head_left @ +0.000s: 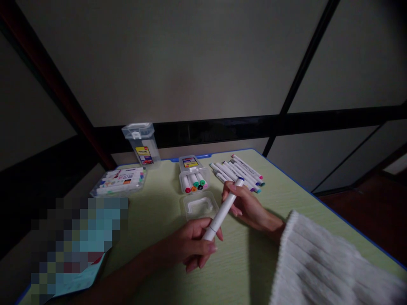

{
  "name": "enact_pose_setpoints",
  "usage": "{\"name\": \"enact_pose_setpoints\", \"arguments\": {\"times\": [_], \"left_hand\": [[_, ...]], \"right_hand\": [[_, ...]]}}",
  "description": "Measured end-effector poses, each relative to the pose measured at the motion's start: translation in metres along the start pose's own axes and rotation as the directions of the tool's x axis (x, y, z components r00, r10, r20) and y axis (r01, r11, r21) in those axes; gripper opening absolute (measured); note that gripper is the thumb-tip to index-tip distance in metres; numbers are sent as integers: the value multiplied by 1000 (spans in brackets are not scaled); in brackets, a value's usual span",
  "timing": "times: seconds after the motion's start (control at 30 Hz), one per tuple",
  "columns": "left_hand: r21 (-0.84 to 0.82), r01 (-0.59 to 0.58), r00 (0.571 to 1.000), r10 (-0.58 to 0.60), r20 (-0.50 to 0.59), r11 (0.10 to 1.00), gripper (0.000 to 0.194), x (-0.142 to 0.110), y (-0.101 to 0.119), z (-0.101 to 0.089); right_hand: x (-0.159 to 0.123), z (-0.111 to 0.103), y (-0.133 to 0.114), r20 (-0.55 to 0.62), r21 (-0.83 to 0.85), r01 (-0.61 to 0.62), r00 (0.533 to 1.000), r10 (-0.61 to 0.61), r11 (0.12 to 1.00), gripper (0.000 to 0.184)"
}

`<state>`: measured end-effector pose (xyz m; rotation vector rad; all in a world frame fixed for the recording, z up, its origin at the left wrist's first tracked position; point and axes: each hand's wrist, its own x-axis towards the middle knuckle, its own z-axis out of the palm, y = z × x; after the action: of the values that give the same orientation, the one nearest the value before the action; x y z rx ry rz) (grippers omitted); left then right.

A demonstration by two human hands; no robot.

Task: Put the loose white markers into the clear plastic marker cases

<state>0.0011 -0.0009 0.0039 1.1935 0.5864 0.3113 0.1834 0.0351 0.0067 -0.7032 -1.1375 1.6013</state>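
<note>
A white marker [222,212] with a dark blue end slants up to the right between my two hands. My left hand [195,243] grips its lower part near a seam line, fingers wrapped round it. Higher up, my right hand [243,201] pinches the marker close to the blue end. Just beyond, a clear plastic case [194,169] lies on its side with its lid [201,205] opened toward me. Several markers [195,182] with red, orange, green, black and pink ends are inside it. More loose white markers [238,171] lie in a pile behind my right hand.
A closed clear case [144,148] stands upright at the back left of the pale green table [152,203]. In front of it lies a clear pack of markers [119,180]. A partly pixelated blue item [95,237] rests at the left edge. A wall panel [190,63] rises behind.
</note>
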Motion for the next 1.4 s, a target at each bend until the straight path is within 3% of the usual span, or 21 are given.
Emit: {"name": "enact_pose_setpoints", "arguments": {"times": [0.3,0.5,0.7,1.17,1.4], "left_hand": [[-21,-46,997,44,-59,999,47,1,-5,1],[-62,-87,996,87,-6,994,52,3,-7,-2],[-149,-49,999,52,12,988,44,4,-8,-2],[-77,-41,999,41,2,996,33,3,-4,0],[-60,-60,998,61,20,996,35,3,-4,-1]], "right_hand": [[0,1,3,1,-26,15,1000,-15,1000,30],[-2,1,0,4,40,18,1000,-18,999,16],[-2,-1,0,26,75,21,999,-23,997,10],[0,2,4,4,-16,-36,999,36,999,38],[0,3,2,-20,8,-62,998,63,998,41]]}}
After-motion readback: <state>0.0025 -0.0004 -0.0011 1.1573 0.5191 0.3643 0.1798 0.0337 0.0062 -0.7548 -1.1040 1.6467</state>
